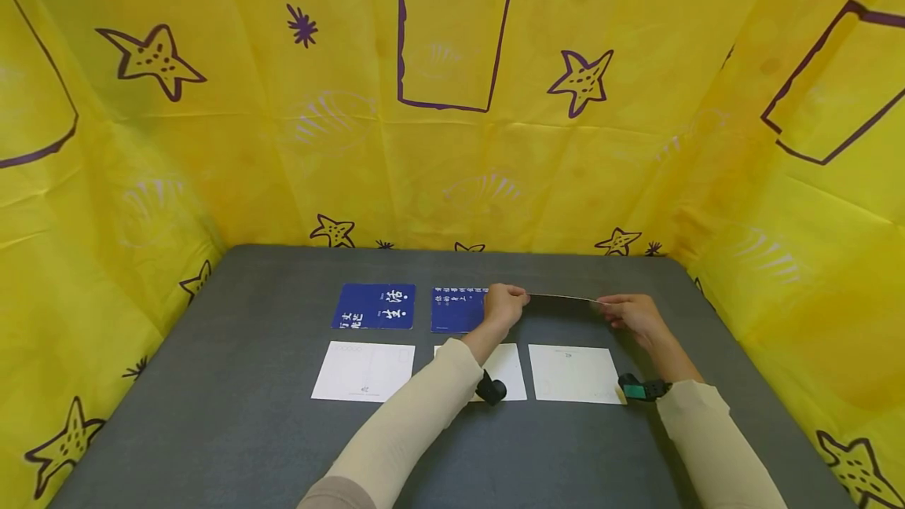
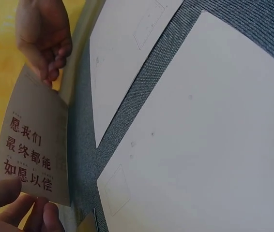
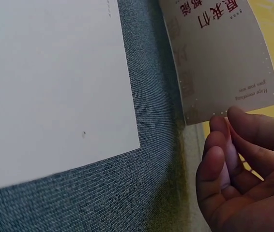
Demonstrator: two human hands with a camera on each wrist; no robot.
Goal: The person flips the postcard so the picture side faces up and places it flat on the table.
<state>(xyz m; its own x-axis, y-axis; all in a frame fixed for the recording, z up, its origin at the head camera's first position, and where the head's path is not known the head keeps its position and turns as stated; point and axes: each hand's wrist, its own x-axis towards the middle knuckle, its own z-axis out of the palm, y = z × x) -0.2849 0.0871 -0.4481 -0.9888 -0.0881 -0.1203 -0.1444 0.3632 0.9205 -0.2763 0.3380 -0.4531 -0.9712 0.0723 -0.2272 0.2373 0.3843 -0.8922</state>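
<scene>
A postcard (image 2: 33,137) with red Chinese characters on a pale face is held up by both hands, one at each end. In the head view it is nearly edge-on, a thin line above the table's back right. My left hand (image 1: 505,306) pinches its left end between thumb and fingers. At the opposite end, the thumb and fingers of my right hand (image 1: 635,317) pinch the edge. A blue card (image 1: 452,316) with white characters lies beside the left hand, partly covered by it. Below the held card lies a white card (image 1: 574,374).
Another blue card (image 1: 373,306) lies at the back left of the grey table (image 1: 233,383). In the front row are a white card (image 1: 364,371) on the left and a middle white card (image 1: 514,368), partly behind the left arm. Yellow patterned cloth (image 1: 452,155) surrounds the table.
</scene>
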